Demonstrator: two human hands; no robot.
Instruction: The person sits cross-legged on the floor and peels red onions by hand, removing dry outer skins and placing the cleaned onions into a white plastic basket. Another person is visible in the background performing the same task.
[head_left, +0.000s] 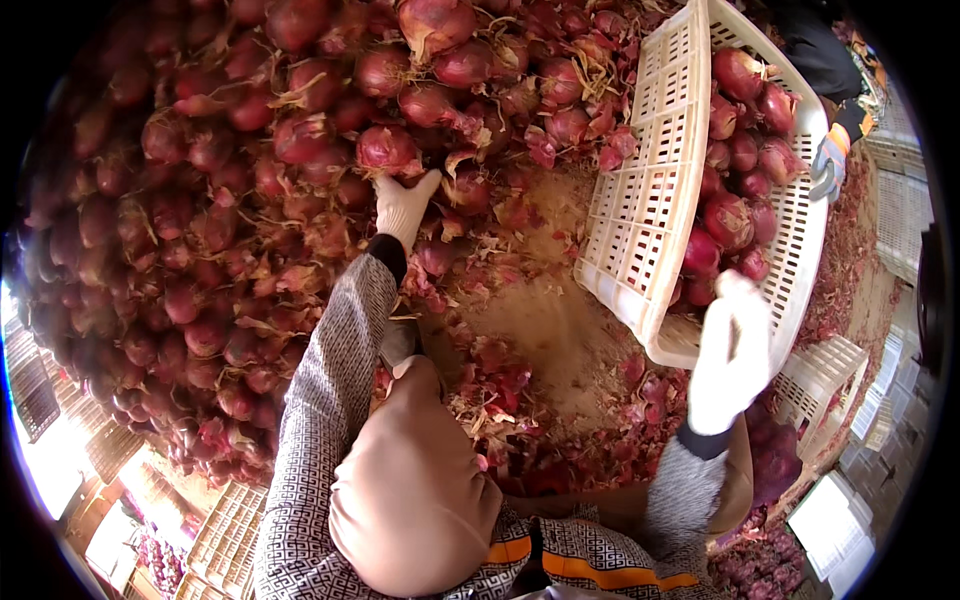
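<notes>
My left hand (406, 204), in a pale knit glove, reaches to a red onion (388, 150) at the edge of a large heap of onions (202, 225). Its fingertips are partly hidden against the onion, so a firm hold cannot be told. At the right, a tilted white plastic crate (637, 180) holds several red onions (729, 219). My right hand (729, 352), gloved and blurred, is over the crate's near corner, below those onions. Whether anything is between its fingers cannot be told.
Another person's hand (830, 161) in a grey and orange glove touches the crate's far side. Loose onion skins (495, 382) lie on the dirt floor (555, 337). An upturned plastic crate (821, 375) and a filled red mesh bag (772, 457) are at the right, more crates (229, 536) lower left.
</notes>
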